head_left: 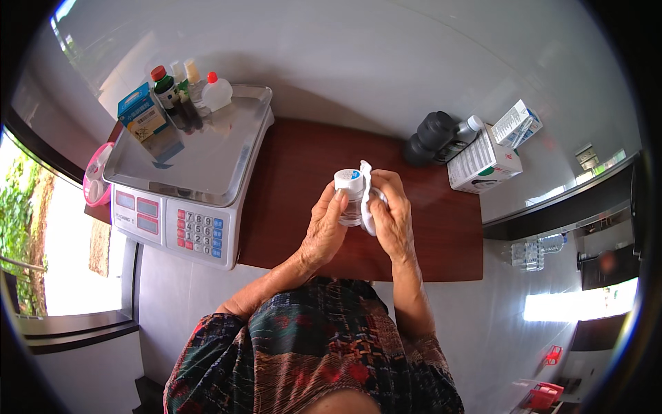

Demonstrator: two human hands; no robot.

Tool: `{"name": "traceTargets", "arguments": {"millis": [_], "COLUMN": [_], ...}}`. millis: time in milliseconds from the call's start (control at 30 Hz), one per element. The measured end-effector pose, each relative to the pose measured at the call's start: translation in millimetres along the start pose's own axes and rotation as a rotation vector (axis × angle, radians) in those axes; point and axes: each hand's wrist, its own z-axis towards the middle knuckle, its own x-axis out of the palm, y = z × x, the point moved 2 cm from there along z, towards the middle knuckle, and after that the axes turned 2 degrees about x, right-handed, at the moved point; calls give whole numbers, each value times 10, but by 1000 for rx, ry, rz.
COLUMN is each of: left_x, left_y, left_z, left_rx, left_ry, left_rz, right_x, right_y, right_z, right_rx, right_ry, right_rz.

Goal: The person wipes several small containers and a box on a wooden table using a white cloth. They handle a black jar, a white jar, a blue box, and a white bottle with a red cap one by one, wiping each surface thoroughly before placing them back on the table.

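Observation:
My left hand [326, 222] is wrapped round a small clear jar [352, 209] with a white lid [349, 179], held upright above the brown table. Pressed against the jar's right side is a white cloth or tissue [367, 207], which my right hand [392, 215] grips between thumb and fingers. The lid sits on the jar and has a blue mark on its top. Part of the jar is hidden behind my fingers and the cloth.
A weighing scale [186, 155] at the left bears a blue box [143, 112] and several bottles. Beyond my hands at the right stand dark bottles [431, 138] and a white carton [485, 165]. The brown table [289, 186] ends near my body.

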Motion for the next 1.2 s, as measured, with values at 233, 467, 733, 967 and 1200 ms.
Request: {"name": "traceTargets", "arguments": {"millis": [233,467,733,967,1200], "left_x": [-92,-74,-21,-13,-77], "left_y": [48,-39,-46,-27,-99], "left_z": [52,-32,-98,-49,27], "left_rx": [78,51,75,158,156], "left_ry": [-33,-97,2,-65,-109], "left_rz": [72,80,167,354,381], "right_x": [183,315,320,303,131], "right_y": [-115,58,-132,-224,64], "right_z": [-82,-468,-624,-626,-692], "right_rx": [100,-261,403,539,212], "right_ry": [-70,-71,-19,1,104], "right_rz": [-9,-489,332,987,507]}}
